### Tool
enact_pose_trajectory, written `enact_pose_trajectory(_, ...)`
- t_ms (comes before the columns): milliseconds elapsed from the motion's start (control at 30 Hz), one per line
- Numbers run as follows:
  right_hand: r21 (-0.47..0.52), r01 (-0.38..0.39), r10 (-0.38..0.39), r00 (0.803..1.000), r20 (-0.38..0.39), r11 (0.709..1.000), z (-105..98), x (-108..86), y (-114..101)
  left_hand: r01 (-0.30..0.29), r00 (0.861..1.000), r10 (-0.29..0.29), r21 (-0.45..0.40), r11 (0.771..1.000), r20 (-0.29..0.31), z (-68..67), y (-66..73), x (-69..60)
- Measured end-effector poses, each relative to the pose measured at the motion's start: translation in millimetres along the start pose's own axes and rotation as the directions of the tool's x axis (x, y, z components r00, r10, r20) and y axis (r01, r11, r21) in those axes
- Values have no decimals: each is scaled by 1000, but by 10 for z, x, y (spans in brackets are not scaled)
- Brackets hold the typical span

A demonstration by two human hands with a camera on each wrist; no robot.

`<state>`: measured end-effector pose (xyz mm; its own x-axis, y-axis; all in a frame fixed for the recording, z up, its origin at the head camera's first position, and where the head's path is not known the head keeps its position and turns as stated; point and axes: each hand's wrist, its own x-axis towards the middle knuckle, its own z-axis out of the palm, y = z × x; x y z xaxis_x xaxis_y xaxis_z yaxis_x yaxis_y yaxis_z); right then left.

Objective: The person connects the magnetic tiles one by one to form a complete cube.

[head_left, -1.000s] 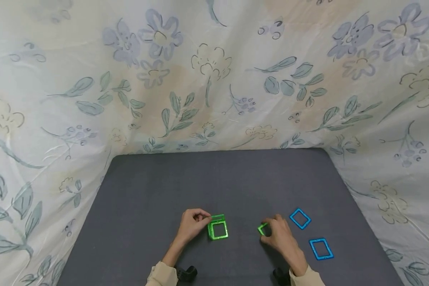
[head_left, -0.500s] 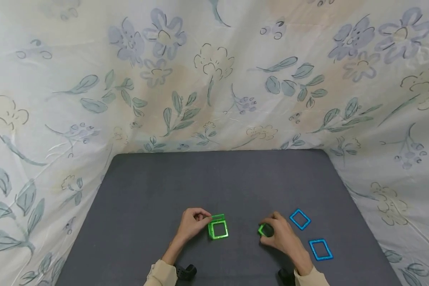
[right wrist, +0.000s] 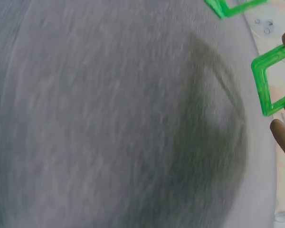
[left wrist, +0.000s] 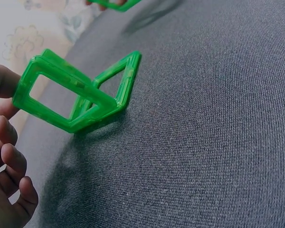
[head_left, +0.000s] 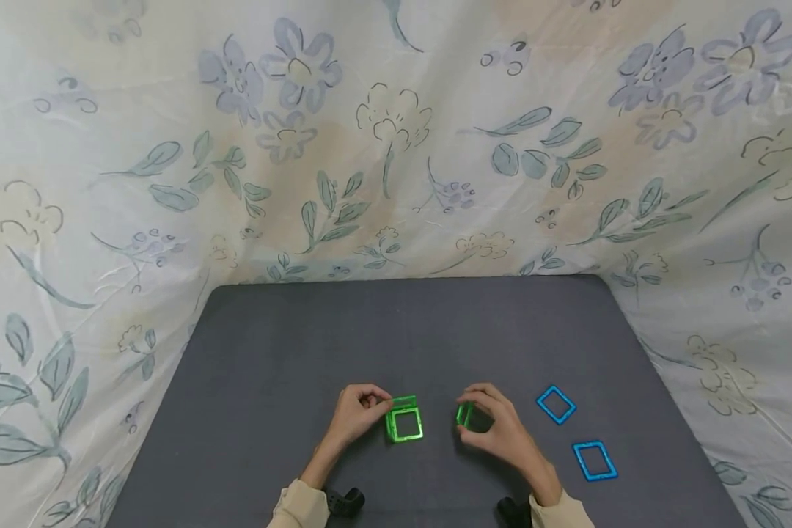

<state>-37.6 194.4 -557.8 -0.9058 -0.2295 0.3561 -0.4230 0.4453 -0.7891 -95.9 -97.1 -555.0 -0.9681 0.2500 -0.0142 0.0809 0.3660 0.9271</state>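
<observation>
Several joined green square frames (head_left: pixel 406 438) stand on the grey cloth, some tilted up, as the left wrist view shows on the green frames (left wrist: pixel 78 124). My left hand (head_left: pixel 356 414) pinches their upper left edge between thumb and forefinger. To the right, my right hand (head_left: pixel 501 431) holds another green frame (head_left: pixel 461 415) at its fingertips, apart from the joined ones. In the right wrist view that green frame (right wrist: pixel 262 85) is off the cloth, between the fingers (right wrist: pixel 284 135) and thumb.
Two blue frames lie flat to the right of my right hand, one (head_left: pixel 556 405) farther back and the other (head_left: pixel 595 461) nearer. The grey table surface (head_left: pixel 290 330) ends at a flowered cloth (head_left: pixel 396 220) behind and at the sides.
My right hand has moved left with its green frame, closer to the joined frames, and the frame has turned. My left hand keeps its grip in the same place.
</observation>
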Motion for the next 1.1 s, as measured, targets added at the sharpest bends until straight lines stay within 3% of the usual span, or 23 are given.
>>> enact_pose_trajectory(300, -25, 85, -84, 995, 49, 996, 186, 157, -193, 5, 1000, -5, 16, 1000, 21, 2, 16, -10)
enact_pose_trajectory(567, 134, 123, -133, 989, 63, 983, 390, 210, -97, 0, 999, -1, 27, 1000, 44, 8, 25, 6)
enact_pose_trajectory(933, 153, 72, -84, 994, 76, 986, 446, 219, -75, -10, 998, 8, 28, 1000, 57, -3, 39, 21)
enact_pose_trajectory(1100, 142, 85, -97, 992, 77, 986, 463, 219, -64, -14, 998, 11, 42, 999, 56, -3, 52, 22)
